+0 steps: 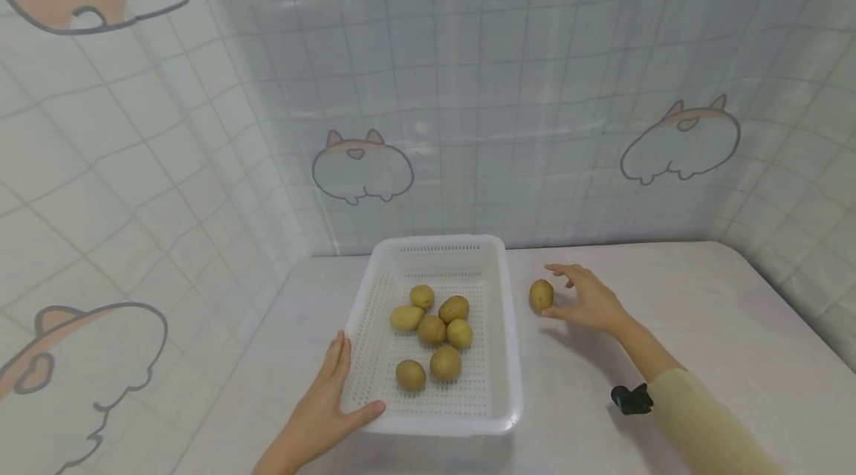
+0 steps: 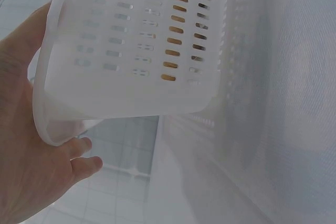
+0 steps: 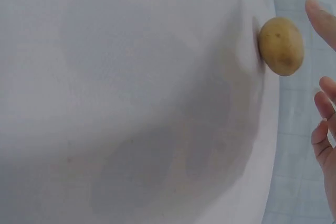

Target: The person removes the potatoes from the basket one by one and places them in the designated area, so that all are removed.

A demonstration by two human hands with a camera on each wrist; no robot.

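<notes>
A white perforated plastic basket stands on the table with several potatoes inside. My left hand rests at its near left corner, fingers straight along the left side and thumb at the front rim. In the left wrist view the basket wall shows beside that hand. To the right of the basket, a single potato lies on the table. My right hand is just right of it, fingers and thumb spread apart. The right wrist view shows this potato near the fingertips, nothing held.
A pale cloth covers the table. Behind it hangs a grid-patterned curtain with cartoon dogs, and similar sheets stand at both sides. A black object sits by the right sleeve.
</notes>
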